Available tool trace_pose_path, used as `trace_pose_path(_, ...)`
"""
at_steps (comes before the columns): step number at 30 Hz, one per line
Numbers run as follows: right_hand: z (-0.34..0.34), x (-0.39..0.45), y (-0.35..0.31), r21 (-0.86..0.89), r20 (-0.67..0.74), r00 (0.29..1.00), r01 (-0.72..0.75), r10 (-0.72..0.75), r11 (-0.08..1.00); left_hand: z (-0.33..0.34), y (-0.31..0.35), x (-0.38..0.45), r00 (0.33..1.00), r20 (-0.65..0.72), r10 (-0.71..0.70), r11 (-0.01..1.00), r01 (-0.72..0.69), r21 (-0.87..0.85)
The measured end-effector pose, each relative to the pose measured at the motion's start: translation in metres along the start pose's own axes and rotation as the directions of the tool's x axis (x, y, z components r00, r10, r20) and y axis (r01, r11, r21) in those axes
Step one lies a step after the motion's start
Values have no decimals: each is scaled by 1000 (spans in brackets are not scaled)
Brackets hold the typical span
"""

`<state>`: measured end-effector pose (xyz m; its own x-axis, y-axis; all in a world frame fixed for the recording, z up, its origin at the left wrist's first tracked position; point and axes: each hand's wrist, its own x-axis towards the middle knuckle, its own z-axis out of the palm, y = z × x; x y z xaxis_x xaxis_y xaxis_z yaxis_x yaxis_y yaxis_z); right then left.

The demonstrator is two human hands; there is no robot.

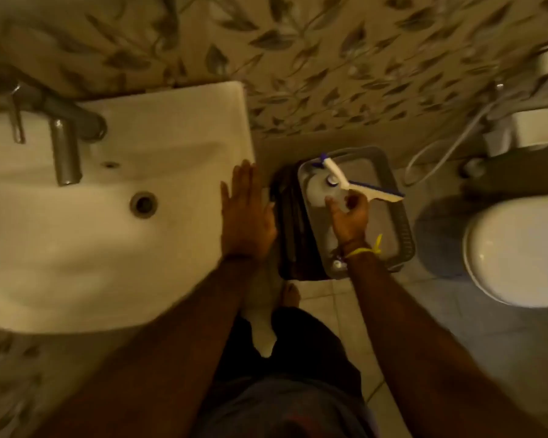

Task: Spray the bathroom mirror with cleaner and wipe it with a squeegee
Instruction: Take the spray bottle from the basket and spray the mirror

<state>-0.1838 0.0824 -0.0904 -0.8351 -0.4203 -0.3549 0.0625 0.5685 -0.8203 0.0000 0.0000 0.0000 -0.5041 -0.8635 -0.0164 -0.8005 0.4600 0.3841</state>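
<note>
A white squeegee (339,177) with a blue blade lies across the top of a grey basket (404,229) on the floor right of the sink. Under it stands a white spray bottle (318,192), seen from above. My right hand (348,218) reaches into the basket. Its thumb and curled fingers pinch the squeegee where handle meets blade, and a yellow band circles the wrist. My left hand (246,216) rests flat, fingers straight, on the right rim of the white sink (171,128). The mirror is out of view.
A metal tap (65,150) stands at the sink's back left. The basket sits on a dark stool (287,229). A white toilet (516,251) is at the right, with a hose (440,150) on the leaf-patterned wall. My bare feet stand on tiled floor (393,311).
</note>
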Motion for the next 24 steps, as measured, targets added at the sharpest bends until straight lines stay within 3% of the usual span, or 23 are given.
trace_pose_path(3,14,26,-6,-106,154,988,-4,20,994,2,1,3,1000,-22,-3,999,2,-41)
trace_pose_path(5,24,40,-8,-78,190,981,-15,29,997,6,-2,3,1000,-19,12,998,-13,-60)
trace_pose_path(11,38,63,8,-53,143,990,0,7,999,13,-6,3,1000,-27,13,998,-14,-61)
trace_pose_path(16,38,55,3,-136,166,971,194,-171,971,14,-9,2,999,-37,24,997,-27,-75)
trace_pose_path(21,14,26,-18,-62,30,965,262,-261,963,9,-7,2,999,-30,32,995,-35,-98)
trace_pose_path(24,-13,-1,-42,141,-84,963,265,-255,954,8,-8,1,999,-26,40,995,-42,-95)
